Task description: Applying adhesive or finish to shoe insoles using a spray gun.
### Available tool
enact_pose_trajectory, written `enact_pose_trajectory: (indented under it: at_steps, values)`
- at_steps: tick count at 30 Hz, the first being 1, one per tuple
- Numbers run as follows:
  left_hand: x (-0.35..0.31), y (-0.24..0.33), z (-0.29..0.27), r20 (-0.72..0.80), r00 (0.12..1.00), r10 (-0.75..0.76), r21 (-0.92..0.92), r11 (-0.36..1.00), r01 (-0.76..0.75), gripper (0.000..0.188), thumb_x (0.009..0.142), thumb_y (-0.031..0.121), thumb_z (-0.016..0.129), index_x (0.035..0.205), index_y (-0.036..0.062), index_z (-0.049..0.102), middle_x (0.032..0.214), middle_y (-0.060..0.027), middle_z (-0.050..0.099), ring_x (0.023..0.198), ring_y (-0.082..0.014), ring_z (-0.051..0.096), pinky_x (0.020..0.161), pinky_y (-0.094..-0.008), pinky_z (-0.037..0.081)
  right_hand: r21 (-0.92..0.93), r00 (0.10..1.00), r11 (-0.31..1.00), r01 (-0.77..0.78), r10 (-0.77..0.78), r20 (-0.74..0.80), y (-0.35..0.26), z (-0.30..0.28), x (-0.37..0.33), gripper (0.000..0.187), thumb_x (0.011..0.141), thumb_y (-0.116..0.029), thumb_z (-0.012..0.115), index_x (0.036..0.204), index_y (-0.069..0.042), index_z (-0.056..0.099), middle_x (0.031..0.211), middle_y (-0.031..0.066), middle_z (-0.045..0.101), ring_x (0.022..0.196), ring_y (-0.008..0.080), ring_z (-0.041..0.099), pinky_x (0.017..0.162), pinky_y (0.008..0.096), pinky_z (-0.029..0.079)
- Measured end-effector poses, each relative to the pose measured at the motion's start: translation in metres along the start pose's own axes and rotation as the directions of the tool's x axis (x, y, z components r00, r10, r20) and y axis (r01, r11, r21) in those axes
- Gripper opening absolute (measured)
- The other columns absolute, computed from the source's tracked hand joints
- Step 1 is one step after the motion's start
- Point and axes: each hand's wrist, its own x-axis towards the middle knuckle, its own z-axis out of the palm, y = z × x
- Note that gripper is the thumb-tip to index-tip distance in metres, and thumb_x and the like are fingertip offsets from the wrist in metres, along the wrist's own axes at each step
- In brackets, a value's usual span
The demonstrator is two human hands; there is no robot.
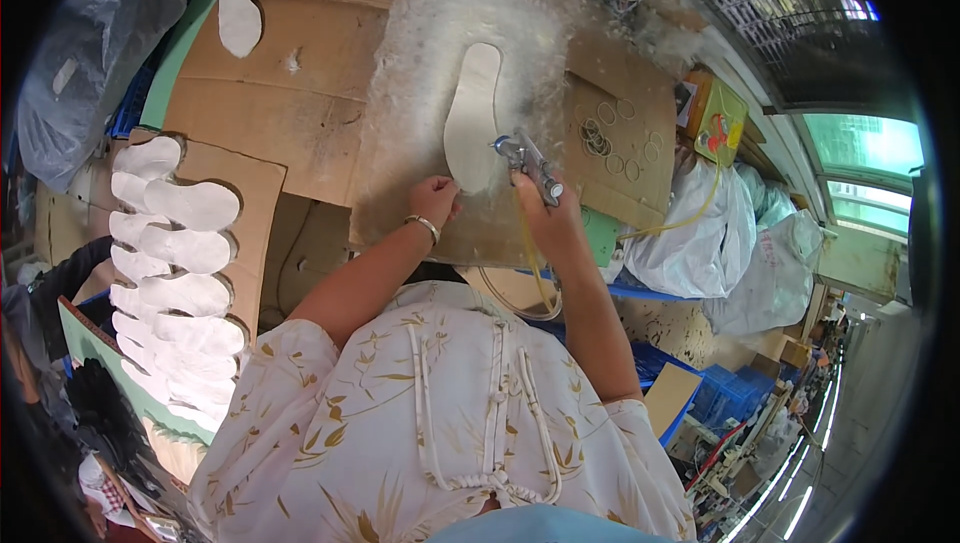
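A pale insole (473, 123) lies lengthwise on a cardboard sheet coated with whitish residue (410, 73). At its near end, my left hand (434, 201) is closed, its curled fingertips at the insole's lower left edge. My right hand (548, 211) grips a metal spray gun (530, 169), whose nozzle points left over the lower right side of the insole. From the gun a yellowish hose (530, 248) hangs down in front of me. A bracelet circles my left wrist.
Overlapping rows of insoles (185, 253) lie on cardboard at the left, and a single insole (239, 15) rests at the far left. Several rings (597, 136) sit right of the coated sheet. White plastic bags (690, 228) and a yellow container (722, 108) stand farther right.
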Motion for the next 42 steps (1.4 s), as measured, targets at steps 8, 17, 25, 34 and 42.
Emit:
enact_pose_trajectory:
  at_steps: [8, 17, 25, 34, 42]
  values:
    - [-0.002, -0.001, 0.002, -0.01, 1.0, -0.016, -0.021, 1.0, 0.015, 0.015, 0.084, 0.018, 0.06, 0.087, 0.0029, 0.062, 0.078, -0.0057, 0.065, 0.055, -0.0127, 0.061, 0.043, -0.023, 0.047, -0.013, 0.999, 0.999, -0.041, 0.042, 0.001, 0.006, 0.001, -0.014, 0.029, 0.086, -0.027, 0.059, 0.087, 0.001, 0.054, 0.063, 0.0079, 0.049, 0.059, 0.014, 0.041, 0.054, 0.0305, 0.037]
    - [0.004, -0.007, 0.0, 0.004, 1.0, -0.01, -0.024, 1.0, 0.01, 0.015, 0.084, 0.017, 0.059, 0.09, 0.0028, 0.061, 0.079, -0.006, 0.065, 0.057, -0.0132, 0.062, 0.044, -0.0236, 0.048, -0.006, 0.998, 0.998, -0.069, 0.07, 0.009, 0.008, -0.001, -0.027, 0.03, 0.087, -0.028, 0.058, 0.087, 0.002, 0.053, 0.062, 0.0094, 0.048, 0.056, 0.015, 0.04, 0.052, 0.0317, 0.037]
    - [0.002, -0.007, 0.0, 0.006, 1.0, 0.008, -0.006, 1.0, -0.008, 0.016, 0.085, 0.016, 0.058, 0.091, 0.0024, 0.061, 0.08, -0.0057, 0.065, 0.059, -0.0133, 0.062, 0.045, -0.0236, 0.048, 0.03, 0.996, 0.996, -0.08, 0.079, 0.05, 0.014, -0.002, -0.037, 0.029, 0.087, -0.028, 0.057, 0.092, 0.001, 0.054, 0.064, 0.0098, 0.049, 0.06, 0.0146, 0.041, 0.056, 0.0314, 0.038]
    - [0.001, -0.006, 0.0, 0.012, 1.0, 0.013, -0.008, 1.0, -0.013, 0.016, 0.086, 0.016, 0.057, 0.093, 0.0025, 0.061, 0.082, -0.0059, 0.065, 0.059, -0.0136, 0.062, 0.046, -0.0237, 0.048, -0.005, 0.989, 0.995, -0.098, 0.098, 0.114, 0.015, -0.005, -0.046, 0.028, 0.088, -0.026, 0.057, 0.093, 0.001, 0.054, 0.064, 0.0115, 0.049, 0.059, 0.0165, 0.04, 0.055, 0.0325, 0.038]
    - [0.0, -0.006, 0.002, -0.018, 1.0, 0.013, -0.065, 0.998, -0.014, 0.014, 0.083, 0.014, 0.059, 0.087, 0.0014, 0.064, 0.074, -0.0054, 0.065, 0.054, -0.0121, 0.06, 0.042, -0.0229, 0.046, -0.015, 0.988, 0.993, -0.115, 0.116, 0.103, 0.019, -0.006, -0.055, 0.028, 0.087, -0.025, 0.057, 0.091, 0.002, 0.052, 0.064, 0.0157, 0.049, 0.058, 0.023, 0.04, 0.056, 0.035, 0.038]
